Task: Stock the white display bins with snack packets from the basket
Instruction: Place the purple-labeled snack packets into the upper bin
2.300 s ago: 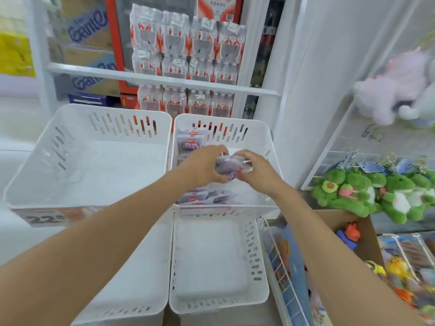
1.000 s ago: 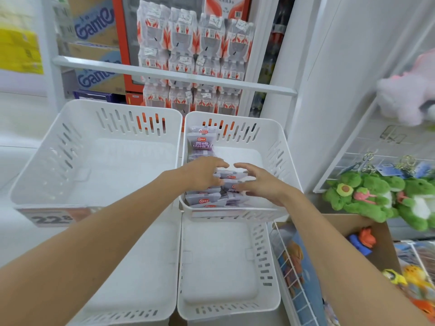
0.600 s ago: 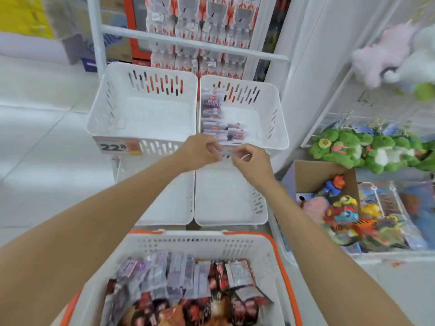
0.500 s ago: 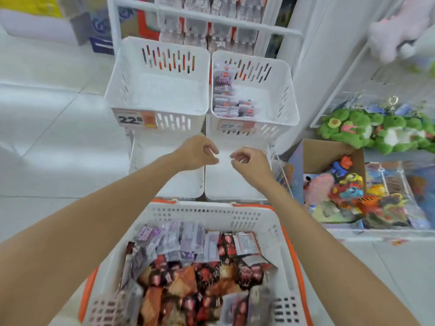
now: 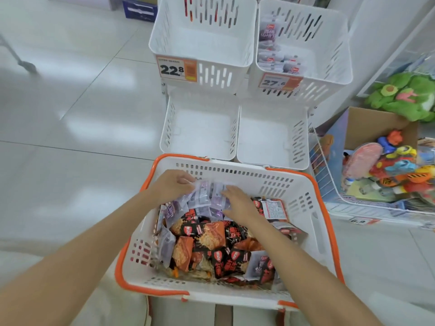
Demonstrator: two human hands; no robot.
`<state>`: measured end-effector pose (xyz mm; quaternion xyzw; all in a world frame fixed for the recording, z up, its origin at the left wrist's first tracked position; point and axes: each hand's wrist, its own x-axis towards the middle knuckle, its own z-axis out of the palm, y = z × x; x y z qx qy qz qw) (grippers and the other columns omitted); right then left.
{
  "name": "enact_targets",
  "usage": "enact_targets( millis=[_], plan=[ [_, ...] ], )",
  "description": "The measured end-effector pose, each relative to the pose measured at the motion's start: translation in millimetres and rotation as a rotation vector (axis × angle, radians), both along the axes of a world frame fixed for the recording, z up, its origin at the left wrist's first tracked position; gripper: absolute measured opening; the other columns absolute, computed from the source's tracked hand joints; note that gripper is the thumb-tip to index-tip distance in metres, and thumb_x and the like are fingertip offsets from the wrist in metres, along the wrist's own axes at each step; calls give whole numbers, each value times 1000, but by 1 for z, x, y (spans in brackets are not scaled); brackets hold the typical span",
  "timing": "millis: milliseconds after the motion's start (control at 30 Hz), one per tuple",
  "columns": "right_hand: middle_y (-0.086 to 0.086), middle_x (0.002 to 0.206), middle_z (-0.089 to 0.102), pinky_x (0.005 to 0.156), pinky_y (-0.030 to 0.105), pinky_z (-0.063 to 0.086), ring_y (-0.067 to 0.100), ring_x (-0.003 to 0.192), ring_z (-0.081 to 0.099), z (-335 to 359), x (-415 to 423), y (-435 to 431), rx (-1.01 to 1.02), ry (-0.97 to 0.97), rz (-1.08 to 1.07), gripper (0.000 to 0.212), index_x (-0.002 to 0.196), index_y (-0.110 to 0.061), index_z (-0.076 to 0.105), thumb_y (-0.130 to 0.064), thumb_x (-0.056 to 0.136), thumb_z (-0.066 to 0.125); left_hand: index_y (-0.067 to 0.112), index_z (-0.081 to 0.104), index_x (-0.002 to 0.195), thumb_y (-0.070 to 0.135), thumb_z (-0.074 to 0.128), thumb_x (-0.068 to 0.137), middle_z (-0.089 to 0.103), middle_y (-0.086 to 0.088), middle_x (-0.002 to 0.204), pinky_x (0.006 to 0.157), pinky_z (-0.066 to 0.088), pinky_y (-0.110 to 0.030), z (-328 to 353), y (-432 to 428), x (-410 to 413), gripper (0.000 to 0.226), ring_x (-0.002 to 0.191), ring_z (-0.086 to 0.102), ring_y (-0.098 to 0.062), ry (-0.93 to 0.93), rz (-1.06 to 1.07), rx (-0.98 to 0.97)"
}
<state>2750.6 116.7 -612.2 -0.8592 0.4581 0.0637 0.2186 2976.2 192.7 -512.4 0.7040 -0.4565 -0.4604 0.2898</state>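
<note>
A white basket with an orange rim sits below me, full of purple snack packets at its far end and black-and-orange packets nearer me. My left hand curls its fingers on the purple packets at the far left. My right hand lies flat on the same pile, fingers straight. Beyond the basket stand four white display bins. The upper right bin holds a row of purple packets. The upper left bin and both lower bins hold nothing.
Price tags read 22.8 and 27.6 on the upper bins. A wire bin and cardboard box of colourful toys stand to the right, with green plush toys above. White tiled floor lies to the left.
Both hands left the upper right bin, where they had set down purple packets, and came down into the basket. My view tilted down with them.
</note>
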Motion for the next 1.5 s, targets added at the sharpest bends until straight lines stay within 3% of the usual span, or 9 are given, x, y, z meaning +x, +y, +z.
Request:
enact_targets(
  millis=[100,300,400,533,767,967,1200,1333,1500],
  plan=[
    [9,152,36,109,40,35,28,139,35,-12,3,-9,-106,61,130,61,143,-13,42,-20,87,66,11,69,103,9,67,87,71,-2,89,63,53,-20,-1,-2,4,16,75,64,-14,18,46,-9],
    [14,74,65,58,32,42,19,59,52,19,-7,-24,-76,-340,-238,20,93,-6,63,-19,96,47,12,60,123,8,68,87,62,-4,119,73,51,-25,-5,-15,-15,37,89,60,-14,15,7,-35],
    [8,69,66,65,32,45,17,64,56,62,-11,-22,288,-712,-370,33,74,-15,65,-21,101,47,23,42,142,19,75,83,49,7,128,91,44,-26,-4,-24,-38,68,114,48,-11,118,-128,18],
    [2,105,70,83,32,55,18,94,67,79,-17,-18,532,-820,-441,34,112,-23,67,-35,105,36,20,67,106,17,71,87,75,7,94,78,56,-21,-14,-31,-52,19,88,68,-6,190,-143,100],
    [6,155,34,114,39,30,27,141,33,-7,-47,4,201,22,6,69,150,-20,34,-22,89,67,15,61,110,18,65,92,69,-9,117,94,54,-41,-36,-31,-42,18,112,64,-26,407,76,176],
    [6,93,66,62,35,47,21,73,60,4,-43,0,-16,-285,-339,32,131,-12,49,-17,101,41,17,52,126,22,63,92,63,-7,126,98,50,-48,-45,-29,-27,36,114,62,-22,405,149,156],
    [14,68,54,67,32,46,16,60,55,102,-36,-33,357,-650,-406,28,70,-5,49,-22,92,45,15,60,123,23,53,100,68,-11,120,101,49,-44,-29,-36,-36,26,112,65,-23,449,108,99],
    [10,67,62,60,30,46,16,57,57,137,-24,-31,333,-672,-360,20,79,-13,58,-16,94,45,20,59,122,56,63,79,66,-3,123,100,50,-41,2,-48,-65,56,113,63,-18,605,-33,92],
    [14,76,70,59,29,54,26,63,69,174,-35,-36,364,-1032,-679,16,85,-5,56,-7,97,44,17,60,108,20,68,87,69,0,112,103,48,-40,34,-63,-94,23,106,65,-13,771,24,-18]
  ],
)
